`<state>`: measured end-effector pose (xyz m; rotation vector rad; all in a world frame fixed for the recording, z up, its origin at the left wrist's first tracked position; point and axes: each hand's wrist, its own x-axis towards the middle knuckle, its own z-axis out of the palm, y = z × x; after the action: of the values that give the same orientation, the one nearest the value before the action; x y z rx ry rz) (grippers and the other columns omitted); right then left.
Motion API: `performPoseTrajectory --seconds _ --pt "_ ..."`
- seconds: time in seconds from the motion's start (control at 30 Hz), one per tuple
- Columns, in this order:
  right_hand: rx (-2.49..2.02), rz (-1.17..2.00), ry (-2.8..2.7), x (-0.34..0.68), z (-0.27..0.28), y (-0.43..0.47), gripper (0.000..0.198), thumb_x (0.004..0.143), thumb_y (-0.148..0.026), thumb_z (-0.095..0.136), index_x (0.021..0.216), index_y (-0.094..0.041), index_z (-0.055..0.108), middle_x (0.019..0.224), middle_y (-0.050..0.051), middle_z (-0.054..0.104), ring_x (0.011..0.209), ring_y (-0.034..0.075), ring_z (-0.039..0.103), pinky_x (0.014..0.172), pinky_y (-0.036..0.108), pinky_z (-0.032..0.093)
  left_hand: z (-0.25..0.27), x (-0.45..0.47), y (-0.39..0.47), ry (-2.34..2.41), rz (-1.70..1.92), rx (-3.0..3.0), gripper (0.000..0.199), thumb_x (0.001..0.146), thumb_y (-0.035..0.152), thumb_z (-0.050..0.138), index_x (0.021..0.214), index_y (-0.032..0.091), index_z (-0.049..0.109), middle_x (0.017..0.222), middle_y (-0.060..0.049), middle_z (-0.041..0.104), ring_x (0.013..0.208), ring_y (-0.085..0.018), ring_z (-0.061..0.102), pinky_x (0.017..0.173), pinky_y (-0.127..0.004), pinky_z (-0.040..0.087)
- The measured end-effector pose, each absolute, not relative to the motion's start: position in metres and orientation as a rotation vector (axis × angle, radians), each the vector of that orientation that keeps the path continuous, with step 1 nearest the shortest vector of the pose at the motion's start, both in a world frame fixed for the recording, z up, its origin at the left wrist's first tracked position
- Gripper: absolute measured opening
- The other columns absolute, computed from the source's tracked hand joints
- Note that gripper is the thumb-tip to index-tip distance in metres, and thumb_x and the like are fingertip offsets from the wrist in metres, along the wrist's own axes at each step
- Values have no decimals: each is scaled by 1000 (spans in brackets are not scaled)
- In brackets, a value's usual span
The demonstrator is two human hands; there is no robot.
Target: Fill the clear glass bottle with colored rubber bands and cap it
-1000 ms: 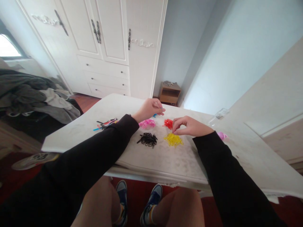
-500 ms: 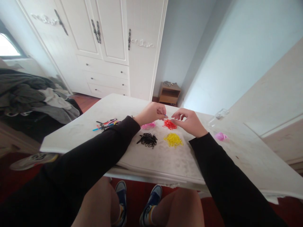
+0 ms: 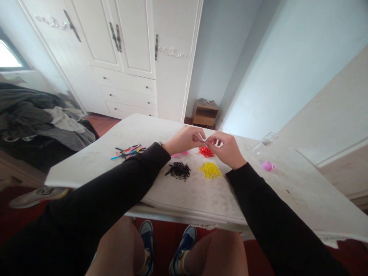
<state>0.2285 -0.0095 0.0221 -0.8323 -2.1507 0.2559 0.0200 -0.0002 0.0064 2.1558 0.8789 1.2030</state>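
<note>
My left hand [image 3: 189, 138] is closed in a pinch on a small bluish strip [image 3: 202, 142], too small to name surely. The fingers of my right hand [image 3: 224, 146] pinch at its other side, fingertips almost touching those of the left. Both hands are just above a pile of red rubber bands [image 3: 206, 152]. Nearer me lie a heap of yellow rubber bands [image 3: 210, 170] and a heap of black rubber bands [image 3: 178, 171]. Pink rubber bands [image 3: 180, 155] show partly below my left wrist.
On the white table [image 3: 184, 197], mixed coloured strips [image 3: 128, 151] lie left, partly behind my left sleeve. A clear plastic container [image 3: 264, 142] and a pink object [image 3: 268, 166] are at the right. Clothes [image 3: 31, 111] are piled beyond the left side; a wardrobe [image 3: 126, 46] stands behind.
My right hand has moved left and its fingers have closed at the small strip held by my left hand. The left hand has shifted slightly right.
</note>
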Motion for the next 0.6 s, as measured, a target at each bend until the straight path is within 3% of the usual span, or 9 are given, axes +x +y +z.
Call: performPoseTrajectory --seconds 0.6 --pt "-861 245 -2056 232 26 -8 16 86 -25 70 72 -21 66 72 1 67 65 15 55 62 31 43 10 19 -3 860 1206 2118 7 84 16 72 78 13 74 67 -4 75 61 -12 71 60 -20 53"
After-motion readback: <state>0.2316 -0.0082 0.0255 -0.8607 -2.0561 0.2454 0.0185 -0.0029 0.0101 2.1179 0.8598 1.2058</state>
